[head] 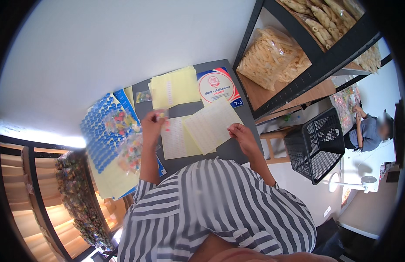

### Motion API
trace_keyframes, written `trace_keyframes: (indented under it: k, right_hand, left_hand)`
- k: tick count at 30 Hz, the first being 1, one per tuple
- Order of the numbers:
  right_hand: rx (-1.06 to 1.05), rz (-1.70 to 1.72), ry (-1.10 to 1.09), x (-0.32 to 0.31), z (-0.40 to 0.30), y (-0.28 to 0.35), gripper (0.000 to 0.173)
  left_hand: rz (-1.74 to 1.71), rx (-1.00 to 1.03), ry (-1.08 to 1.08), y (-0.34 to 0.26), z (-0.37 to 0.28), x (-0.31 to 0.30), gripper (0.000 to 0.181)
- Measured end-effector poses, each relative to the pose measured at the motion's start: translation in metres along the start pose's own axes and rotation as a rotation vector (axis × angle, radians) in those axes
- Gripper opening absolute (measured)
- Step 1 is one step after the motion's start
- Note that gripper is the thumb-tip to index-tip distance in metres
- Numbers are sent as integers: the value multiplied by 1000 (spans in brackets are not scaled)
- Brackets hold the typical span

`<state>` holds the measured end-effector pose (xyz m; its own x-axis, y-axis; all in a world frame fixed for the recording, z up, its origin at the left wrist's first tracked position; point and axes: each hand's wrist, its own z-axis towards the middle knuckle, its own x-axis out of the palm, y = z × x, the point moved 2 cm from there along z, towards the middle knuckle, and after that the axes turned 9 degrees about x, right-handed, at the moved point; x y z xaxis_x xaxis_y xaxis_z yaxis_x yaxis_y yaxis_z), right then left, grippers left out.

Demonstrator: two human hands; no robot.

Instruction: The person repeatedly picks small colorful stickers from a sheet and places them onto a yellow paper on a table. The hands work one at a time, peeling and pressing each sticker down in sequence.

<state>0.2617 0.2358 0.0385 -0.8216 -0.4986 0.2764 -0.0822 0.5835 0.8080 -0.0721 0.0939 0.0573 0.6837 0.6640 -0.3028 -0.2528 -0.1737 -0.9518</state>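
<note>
My left hand (152, 124) pinches a small clear packet of coloured sweets (165, 118) above the dark table. My right hand (241, 135) is at the right edge of a printed label sheet (214, 124), thumb and fingertips close together. A pale speck shows at those fingertips; I cannot tell whether it is a label or a nail. Under that sheet lies a second label sheet (179, 139), partly covered. Left of my left forearm, heaps of small sweet packets (120, 122) rest on sheets of round blue stickers (99, 137).
Yellow backing sheets (179, 86), one small filled packet (143, 96) and a label pack cover (217, 85) lie along the back. A shelf post (307, 73) borders the right, with bagged snacks (271, 55). Farther right are a black plastic basket (315, 149) and another person (369, 132).
</note>
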Motion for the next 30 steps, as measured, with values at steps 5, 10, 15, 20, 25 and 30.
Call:
trace_keyframes:
  k: [5, 10, 15, 20, 25, 30]
  right_hand:
    - [-57, -125, 21, 17, -2, 9, 17]
    - [-118, -265, 40, 37, -3, 9, 15]
    - [-136, -371, -11, 47, -5, 8, 23]
    - [-196, -448, -57, 51, -7, 9, 22]
    - [-210, -457, -68, 54, -9, 9, 21]
    - [-226, -452, -66, 55, -8, 7, 17]
  left_hand:
    - [-300, -70, 306, -33, -48, 61, 19]
    - [-404, -237, 461, -41, -70, 95, 22]
    - [-446, -234, 442, -52, -77, 103, 27]
    - [-412, -286, 487, -57, -80, 100, 28]
    - [-424, -298, 495, -54, -81, 101, 28]
    - [-445, -269, 541, -53, -82, 101, 28]
